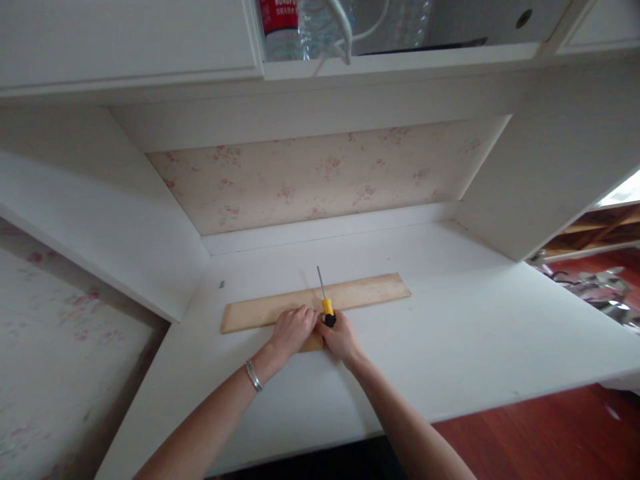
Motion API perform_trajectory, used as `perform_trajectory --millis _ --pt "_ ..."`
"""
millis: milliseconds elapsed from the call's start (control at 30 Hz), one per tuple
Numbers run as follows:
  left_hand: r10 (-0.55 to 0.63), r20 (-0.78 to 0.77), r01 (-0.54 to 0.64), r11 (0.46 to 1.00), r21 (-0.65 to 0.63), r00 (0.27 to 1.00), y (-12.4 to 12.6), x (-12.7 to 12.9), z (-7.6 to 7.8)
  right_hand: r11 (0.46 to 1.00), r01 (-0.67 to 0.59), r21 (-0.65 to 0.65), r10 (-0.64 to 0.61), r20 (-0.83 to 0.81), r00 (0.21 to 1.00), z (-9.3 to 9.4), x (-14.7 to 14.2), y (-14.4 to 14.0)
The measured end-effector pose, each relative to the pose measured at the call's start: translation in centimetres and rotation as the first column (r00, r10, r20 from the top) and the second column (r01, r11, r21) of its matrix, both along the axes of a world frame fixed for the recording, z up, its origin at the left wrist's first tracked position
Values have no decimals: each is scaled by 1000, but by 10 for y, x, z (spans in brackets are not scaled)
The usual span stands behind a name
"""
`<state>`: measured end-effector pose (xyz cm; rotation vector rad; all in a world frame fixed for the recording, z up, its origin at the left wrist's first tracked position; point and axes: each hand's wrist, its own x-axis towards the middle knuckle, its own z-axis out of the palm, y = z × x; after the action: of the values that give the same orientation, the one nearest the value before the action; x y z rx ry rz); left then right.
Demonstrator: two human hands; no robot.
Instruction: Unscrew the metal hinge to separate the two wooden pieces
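On the white tabletop [450, 333] a long wooden strip [370, 291] lies flat. At its near edge, the left hand [293, 330] presses down, fingers together. Just beside it, the right hand [341, 339] has fingers clamped on a yellow-and-black screwdriver [326, 308], whose shaft lies across the strip.

White desk [475, 333], floral wallpaper [320, 177], seemingly wooden floor [550, 440]

Two bare forearms, sleeveless as far as visible, enter from the lower edge. The left hand [293, 330] has a thin silver bangle [253, 375] at the wrist; the right hand [341, 338] shows no jewellery.
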<state>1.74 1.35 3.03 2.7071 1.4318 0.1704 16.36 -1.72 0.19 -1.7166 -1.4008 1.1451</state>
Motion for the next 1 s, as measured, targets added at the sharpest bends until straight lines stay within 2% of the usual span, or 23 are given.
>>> perform_trajectory --millis 133,267,433,500,533,600,667,700,833,1000 --pt "182 150 -174 983 -67 972 2 3 1 994 109 31 -110 59 992 1 -3 4" --pt "364 121 -347 927 -139 924 2 10 4 990 130 49 -134 76 988 0 -5 7" --pt "379 -13 -379 923 -59 925 -3 14 15 985 154 73 -159 61 985 -1 -8 6" --pt "319 -1 -319 948 -13 948 -5 10 21 984 160 78 -164 50 985 -1 -8 6" --pt "244 22 -244 970 7 970 -5 6 24 984 161 81 -166 46 985 -2 -8 6" --pt "13 60 -16 999 41 998 -5 -4 28 982 164 88 -168 40 985 -3 -7 6" --pt "-196 47 193 979 62 979 -3 -15 29 981 168 94 -172 35 984 -5 -7 7" --pt "-255 25 253 965 66 967 -2 -19 28 981 171 95 -175 34 984 -6 -7 7" --pt "-314 -37 316 945 87 949 4 -25 20 979 180 100 -184 31 982 -8 -8 7" --pt "-286 -57 291 948 128 957 5 -18 17 976 191 107 -194 17 981 -9 -9 7"
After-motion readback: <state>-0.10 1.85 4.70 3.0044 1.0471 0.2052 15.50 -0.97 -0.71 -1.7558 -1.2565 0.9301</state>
